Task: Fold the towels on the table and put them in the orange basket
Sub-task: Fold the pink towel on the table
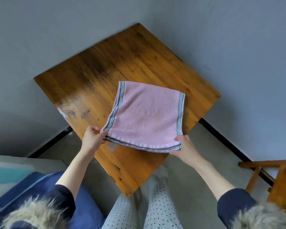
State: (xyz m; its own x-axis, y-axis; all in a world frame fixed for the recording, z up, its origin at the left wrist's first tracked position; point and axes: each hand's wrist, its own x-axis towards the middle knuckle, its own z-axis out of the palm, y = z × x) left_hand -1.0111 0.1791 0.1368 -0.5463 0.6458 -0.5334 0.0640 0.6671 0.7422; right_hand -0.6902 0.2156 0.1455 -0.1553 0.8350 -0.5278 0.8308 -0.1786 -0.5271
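You hold a pink towel (147, 116) over the wooden tabletop (82, 83), one near corner in each hand. The towel is folded double: two layers show along the near edge, with a white hem on the upper layer and a dark striped hem just below it. Green, grey and white stripes run down both side edges. The far part of the towel lies flat on the tabletop, while the near edge is lifted slightly and sags between your hands.

Your left hand (92, 139) pinches the near left corner, its fingers (96, 129) curled over the top and the thumb pressed against the striped edge. Your right hand (183, 146) grips the near right corner, thumb on top of the cloth and the other fingers tucked beneath the layers, so you see only part of them.

The tabletop sits cornerwise to you, one corner pointing at your knees. It shows dark stains toward the far left and pale scuffs near the left edge. The towel covers the right half of it.

Below, your legs in dotted trousers (155, 204) stand on a grey floor. A blue seat (82, 200) is at the left, a wooden chair (274, 176) at the right. No basket is in view.
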